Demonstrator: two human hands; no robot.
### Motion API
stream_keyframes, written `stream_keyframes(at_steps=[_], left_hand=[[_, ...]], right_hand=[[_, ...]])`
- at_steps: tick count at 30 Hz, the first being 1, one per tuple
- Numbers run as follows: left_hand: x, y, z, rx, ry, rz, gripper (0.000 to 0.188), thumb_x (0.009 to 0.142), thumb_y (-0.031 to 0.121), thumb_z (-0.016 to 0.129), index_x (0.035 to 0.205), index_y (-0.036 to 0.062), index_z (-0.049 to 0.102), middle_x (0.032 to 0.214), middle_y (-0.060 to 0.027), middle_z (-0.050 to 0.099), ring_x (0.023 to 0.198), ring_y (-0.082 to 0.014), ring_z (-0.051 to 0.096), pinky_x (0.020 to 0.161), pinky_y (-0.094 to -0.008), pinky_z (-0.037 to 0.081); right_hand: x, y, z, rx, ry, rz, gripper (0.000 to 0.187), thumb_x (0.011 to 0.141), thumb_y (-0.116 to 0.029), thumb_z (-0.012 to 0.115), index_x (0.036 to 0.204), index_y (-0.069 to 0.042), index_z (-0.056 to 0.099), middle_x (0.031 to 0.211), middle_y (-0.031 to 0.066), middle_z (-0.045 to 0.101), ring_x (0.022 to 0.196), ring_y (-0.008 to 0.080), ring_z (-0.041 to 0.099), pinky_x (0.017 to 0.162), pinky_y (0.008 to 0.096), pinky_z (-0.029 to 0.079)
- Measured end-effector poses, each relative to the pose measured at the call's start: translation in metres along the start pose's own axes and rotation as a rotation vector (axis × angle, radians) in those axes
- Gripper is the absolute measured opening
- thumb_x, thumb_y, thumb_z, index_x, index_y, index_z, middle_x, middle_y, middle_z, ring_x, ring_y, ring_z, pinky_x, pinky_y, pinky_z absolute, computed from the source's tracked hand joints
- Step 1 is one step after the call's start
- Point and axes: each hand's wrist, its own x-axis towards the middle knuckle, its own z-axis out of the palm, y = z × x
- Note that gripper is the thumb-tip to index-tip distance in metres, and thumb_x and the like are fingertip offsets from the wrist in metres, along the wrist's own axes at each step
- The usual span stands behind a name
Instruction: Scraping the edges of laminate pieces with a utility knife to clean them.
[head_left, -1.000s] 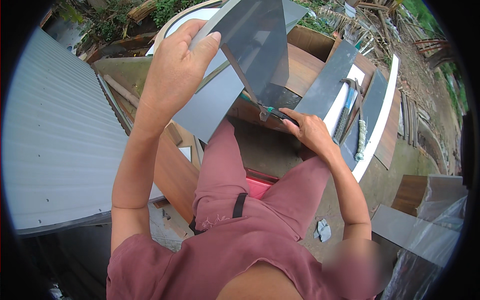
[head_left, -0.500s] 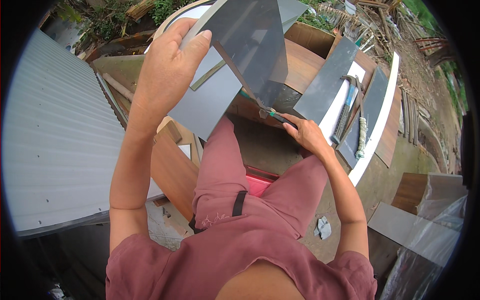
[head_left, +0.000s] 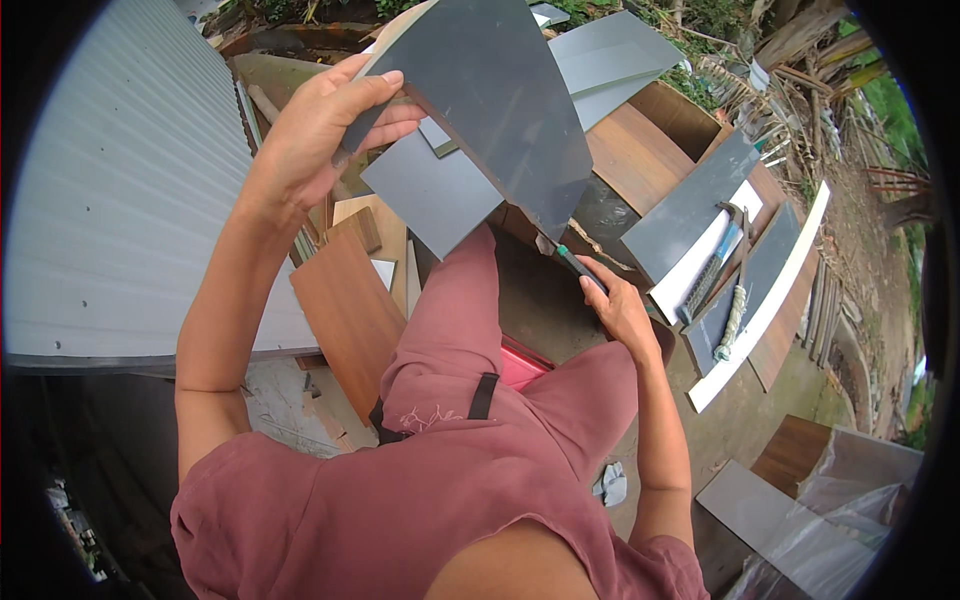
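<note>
My left hand (head_left: 325, 135) grips a dark grey panel (head_left: 490, 110) by its left edge, thumb on the face, and holds it raised and tilted. In my right hand (head_left: 622, 312) is a slim hand tool (head_left: 578, 268) with a black handle and a green collar. Its metal end meets the panel's lower edge; the tip is too small to make out. Beneath the raised panel, a lighter grey board (head_left: 430, 195) lies by my left thigh, with a small strip (head_left: 437, 137) on it.
To the right, a claw hammer (head_left: 708, 270) and a tool with a wrapped handle (head_left: 735, 315) lie on stacked boards beside a long white strip (head_left: 765, 310). Brown boards (head_left: 345, 315) and a corrugated sheet (head_left: 110, 200) are on the left. Clear plastic (head_left: 840, 500) covers boards at lower right.
The dark panel has turned to show more of its face, and my left hand has shifted slightly left and down. My right hand and the tool have moved a little down and right. The view has shifted.
</note>
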Motion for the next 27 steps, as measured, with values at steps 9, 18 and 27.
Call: stream_keyframes(at_steps=[9, 18, 27], left_hand=[[-0.112, 0.071, -0.114, -0.022, 0.307, 0.066, 0.035, 0.092, 0.011, 0.049, 0.113, -0.0164, 0.044, 0.111, -0.0297, 0.054, 0.107, -0.0376, 0.057, 0.097, -0.0354, 0.049], [-0.121, -0.007, -0.167, 0.331, 0.897, 0.151, 0.034, 0.088, 0.012, 0.054, 0.114, -0.0107, 0.052, 0.101, -0.0166, 0.061, 0.09, -0.0218, 0.063, 0.085, -0.0303, 0.052], [-0.053, -0.229, -0.27, 0.115, 1.248, -0.064, 0.017, 0.081, 0.009, 0.057, 0.091, -0.0037, 0.056, 0.079, -0.0072, 0.055, 0.067, -0.0138, 0.053, 0.059, -0.028, 0.049]], right_hand=[[-0.026, -0.023, -0.001, 0.21, -0.178, -0.054, 0.045, 0.09, -0.033, 0.053, 0.127, -0.008, 0.052, 0.069, 0.0012, 0.051, 0.064, 0.01, 0.048, 0.062, 0.0245, 0.041], [-0.027, -0.025, -0.009, 0.228, -0.089, -0.085, 0.048, 0.09, -0.034, 0.053, 0.13, -0.008, 0.051, 0.068, -0.0024, 0.05, 0.056, 0.005, 0.042, 0.051, 0.0203, 0.034], [-0.045, -0.013, -0.008, 0.153, -0.028, 0.017, 0.045, 0.089, -0.034, 0.054, 0.127, -0.01, 0.053, 0.069, 0.0006, 0.05, 0.062, 0.0082, 0.045, 0.059, 0.0232, 0.039]])
